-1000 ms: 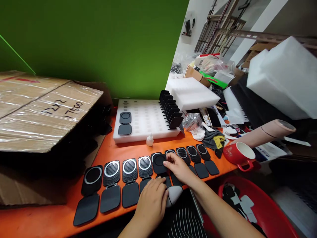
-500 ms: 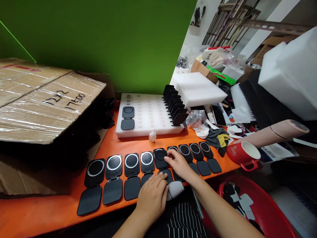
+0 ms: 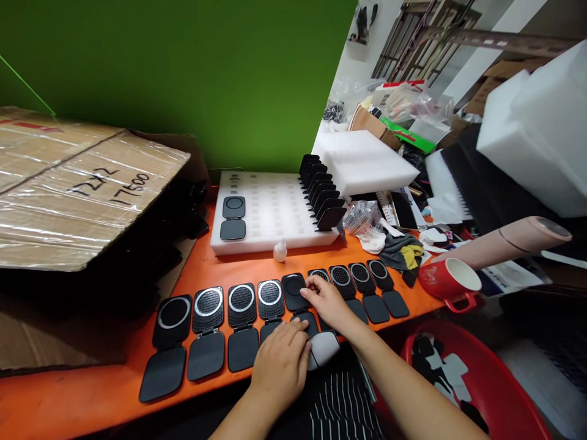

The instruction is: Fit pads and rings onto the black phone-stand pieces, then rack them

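A row of black hinged two-panel pads that look like folding wireless chargers [image 3: 241, 304] lies opened out on the orange table [image 3: 192, 269]. Most upper panels carry a pale ring; the one between my hands, a folding charger [image 3: 293, 292], shows a dark round ring instead. My right hand [image 3: 326, 302] grips that panel's right edge, thumb on top and fingers curled. My left hand [image 3: 282, 354] lies with outstretched fingers across its lower panel and partly hides the neighbour on the left. A light grey rounded object [image 3: 324, 348] sits at the table edge between my wrists.
A white foam block [image 3: 270, 241] holds one opened charger and several upright black panels [image 3: 328, 198]. Before it stands a small white bottle [image 3: 280, 251]. A large cardboard box [image 3: 92, 189] is left; a red mug [image 3: 452, 281], pink flask [image 3: 513, 241] and red basin [image 3: 495, 379] are right.
The view has shifted slightly, so the scene sits a little further left. Both hands keep almost the same places on the same charger.
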`<move>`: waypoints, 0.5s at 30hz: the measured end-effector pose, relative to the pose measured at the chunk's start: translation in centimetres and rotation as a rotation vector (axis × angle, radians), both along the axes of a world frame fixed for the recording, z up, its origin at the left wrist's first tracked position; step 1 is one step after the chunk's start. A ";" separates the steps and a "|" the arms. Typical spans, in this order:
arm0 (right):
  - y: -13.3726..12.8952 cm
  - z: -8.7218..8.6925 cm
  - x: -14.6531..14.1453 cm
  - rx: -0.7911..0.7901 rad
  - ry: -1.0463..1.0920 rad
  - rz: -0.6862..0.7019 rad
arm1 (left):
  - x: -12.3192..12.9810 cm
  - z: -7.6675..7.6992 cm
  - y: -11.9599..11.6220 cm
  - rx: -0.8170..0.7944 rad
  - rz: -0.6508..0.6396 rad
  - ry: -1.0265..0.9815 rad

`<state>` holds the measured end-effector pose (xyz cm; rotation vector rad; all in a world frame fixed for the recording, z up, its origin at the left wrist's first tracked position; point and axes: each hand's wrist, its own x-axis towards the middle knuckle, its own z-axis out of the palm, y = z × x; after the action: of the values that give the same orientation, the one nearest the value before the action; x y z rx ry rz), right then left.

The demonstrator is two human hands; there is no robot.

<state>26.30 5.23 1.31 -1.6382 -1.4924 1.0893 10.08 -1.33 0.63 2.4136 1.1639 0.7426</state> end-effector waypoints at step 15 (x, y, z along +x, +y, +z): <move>0.2 0.8 -0.5 0.038 -0.243 0.037 | 0.1 0.0 0.1 -0.003 0.008 -0.004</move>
<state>25.78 5.40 2.09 -1.7724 -1.6929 0.8992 10.19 -1.25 0.58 2.4057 1.1735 0.7471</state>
